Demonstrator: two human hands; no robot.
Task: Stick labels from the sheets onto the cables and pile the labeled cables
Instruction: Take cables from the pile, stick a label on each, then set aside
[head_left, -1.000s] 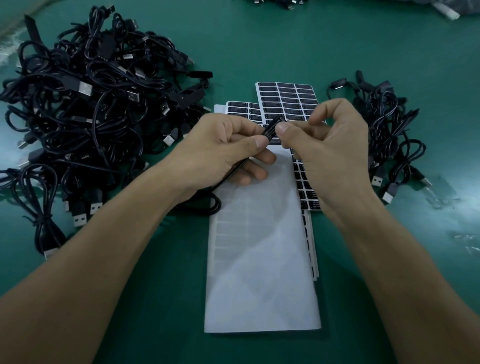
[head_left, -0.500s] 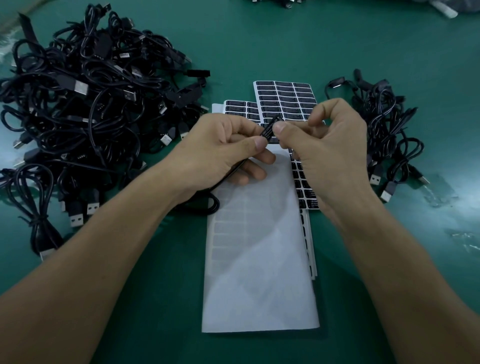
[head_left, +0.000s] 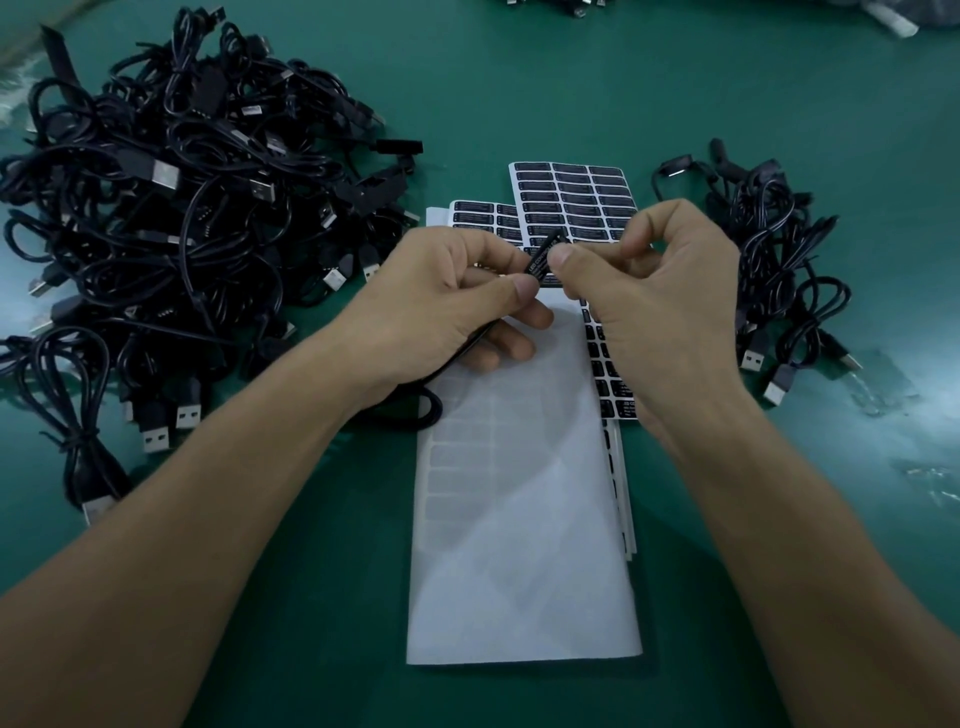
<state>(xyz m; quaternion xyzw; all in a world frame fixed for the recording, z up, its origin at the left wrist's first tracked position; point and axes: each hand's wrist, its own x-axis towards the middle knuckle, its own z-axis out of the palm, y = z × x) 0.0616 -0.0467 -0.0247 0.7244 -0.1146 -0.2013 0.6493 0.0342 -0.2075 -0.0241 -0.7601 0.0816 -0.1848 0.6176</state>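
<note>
My left hand (head_left: 441, 306) grips a thin black cable (head_left: 457, 358) whose bundle hangs below the wrist onto the table. My right hand (head_left: 660, 312) pinches a small black label (head_left: 540, 260) against the cable's plug end, between thumb and forefinger. Under both hands lie sheets of black labels (head_left: 576, 202), partly hidden. A stripped white backing sheet (head_left: 519, 545) lies on top of them, toward me. A big pile of black USB cables (head_left: 171, 234) sits at the left and a smaller pile of cables (head_left: 774, 270) at the right.
Everything rests on a green table mat (head_left: 571, 88). More dark cables (head_left: 556, 5) show at the far top edge, and a pale object (head_left: 893, 23) at the top right. Scuffed shiny patches (head_left: 883, 389) mark the mat on the right.
Both hands stay nearly in place; the right thumb and forefinger have worked the label slightly along the cable's plug end. The view has shifted a little.
</note>
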